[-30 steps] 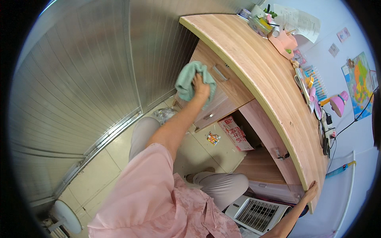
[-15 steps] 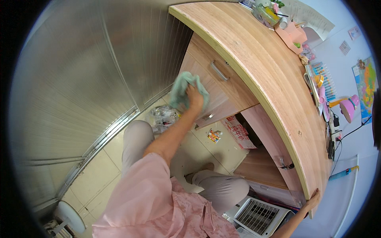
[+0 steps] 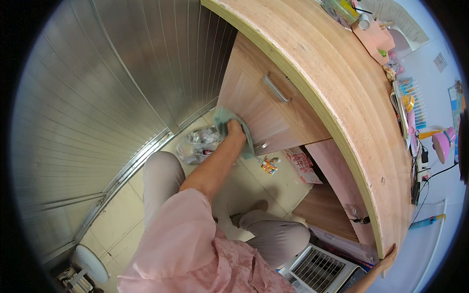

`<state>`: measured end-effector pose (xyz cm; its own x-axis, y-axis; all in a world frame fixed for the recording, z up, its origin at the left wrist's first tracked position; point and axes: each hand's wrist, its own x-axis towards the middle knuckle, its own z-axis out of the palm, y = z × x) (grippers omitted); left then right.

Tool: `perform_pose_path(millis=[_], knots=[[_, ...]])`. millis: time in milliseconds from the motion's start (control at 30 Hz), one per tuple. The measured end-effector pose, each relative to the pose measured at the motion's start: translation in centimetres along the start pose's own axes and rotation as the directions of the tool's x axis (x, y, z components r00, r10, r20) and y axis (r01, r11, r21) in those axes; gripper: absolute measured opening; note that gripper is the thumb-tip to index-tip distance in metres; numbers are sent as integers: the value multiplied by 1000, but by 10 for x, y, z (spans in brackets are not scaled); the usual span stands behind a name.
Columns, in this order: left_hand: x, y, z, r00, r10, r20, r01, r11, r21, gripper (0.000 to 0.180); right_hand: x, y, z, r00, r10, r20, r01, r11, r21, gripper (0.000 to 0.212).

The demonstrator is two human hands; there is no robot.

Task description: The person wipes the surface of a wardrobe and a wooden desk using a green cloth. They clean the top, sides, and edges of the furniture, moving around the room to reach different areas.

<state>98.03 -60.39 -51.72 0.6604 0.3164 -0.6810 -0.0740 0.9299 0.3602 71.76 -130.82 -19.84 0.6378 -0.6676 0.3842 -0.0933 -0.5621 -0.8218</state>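
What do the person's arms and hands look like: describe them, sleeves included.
On the left arm, a loose, pale-pink short sleeve ends near the elbow, leaving the forearm bare. The right arm shows only a bare forearm. Neither the left hand nor the right hand wears a glove; no watch shows.

Left hand (image 3: pixel 236 131) lower, green cloth (image 3: pixel 223 116) farther down cabinet front (image 3: pixel 259 110), plastic bag (image 3: pixel 192 146) more visible
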Motion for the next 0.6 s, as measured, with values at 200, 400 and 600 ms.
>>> perform_pose_path(millis=[200, 400, 600], knots=[[-33, -63, 1, 894, 389, 224, -444, 841, 309, 57, 9, -1, 20, 999, -37, 15, 36, 996, 77, 47], [-135, -100, 38, 757, 511, 408, -647, 491, 584, 57, 4, 2, 13, 1000, 9, -5, -9, 998, 62, 50], [-139, -11, 40, 965, 198, 174, -218, 971, 102, 40, -5, 8, 20, 1000, -16, 8, 15, 997, 73, 47]])
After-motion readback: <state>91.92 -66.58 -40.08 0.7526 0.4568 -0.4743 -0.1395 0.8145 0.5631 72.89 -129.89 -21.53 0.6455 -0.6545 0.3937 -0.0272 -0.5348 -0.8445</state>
